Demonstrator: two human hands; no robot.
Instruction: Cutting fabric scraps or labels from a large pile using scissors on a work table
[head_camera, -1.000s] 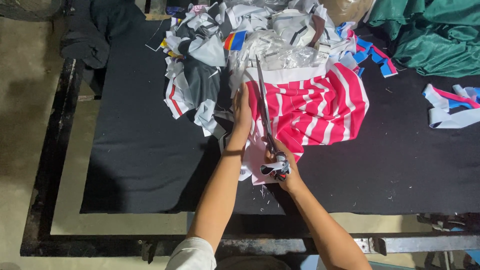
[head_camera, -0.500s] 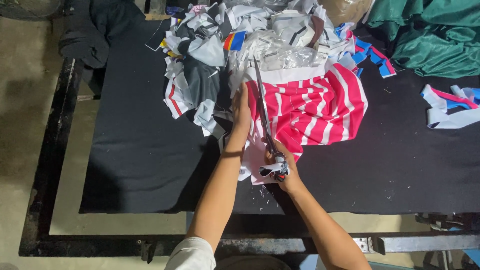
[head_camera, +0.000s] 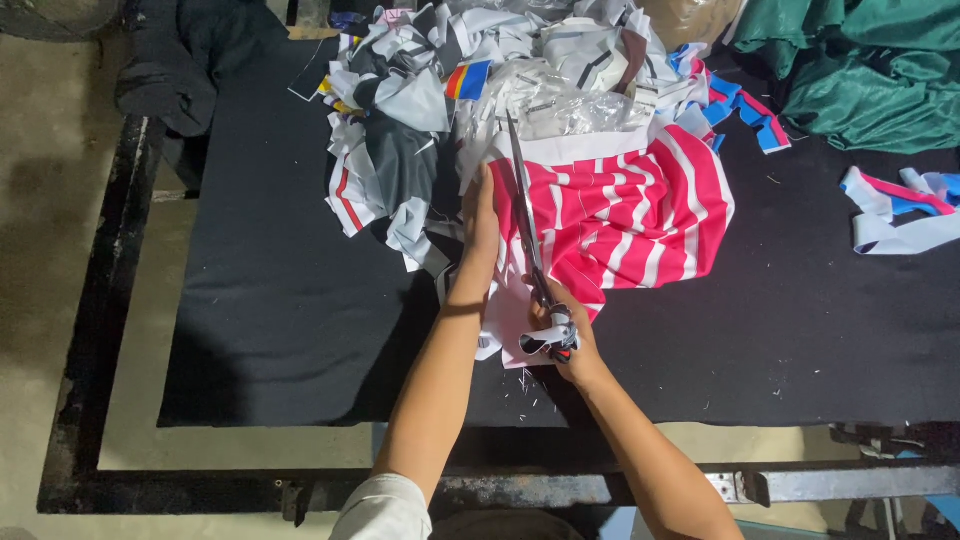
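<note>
In the head view we looked down on a worktop (head_camera: 300, 300) covered in black cloth, filling most of the frame. At the centre lay a red-and-white striped fabric (head_camera: 630, 220), spread flat with its white edge toward the top. Our left hand (head_camera: 480, 215) lay flat on the left edge of that fabric, fingers stretched out and pressing it down, holding nothing. Our right hand (head_camera: 560, 335) sat just below the middle of the frame, closed around the wrapped handles of a pair of long scissors (head_camera: 527, 230). The blades ran up and slightly left from the hand, lying along the left side of the striped fabric, right beside the left hand; we could not tell how far apart the blades stood.

Above and to the left of the striped piece, a heap of fabric scraps (head_camera: 400, 130) in white, grey and mixed colours was piled up, touching its upper edge. Some clear plastic wrap (head_camera: 560, 100) lay on top of the heap near the top centre. In the upper right corner a bundle of green cloth (head_camera: 870, 70) rested on the worktop, well apart from the hands. Loose white, pink and blue strips (head_camera: 900, 210) lay at the right edge. A dark garment (head_camera: 180, 60) hung over the upper left corner of the worktop.
</note>
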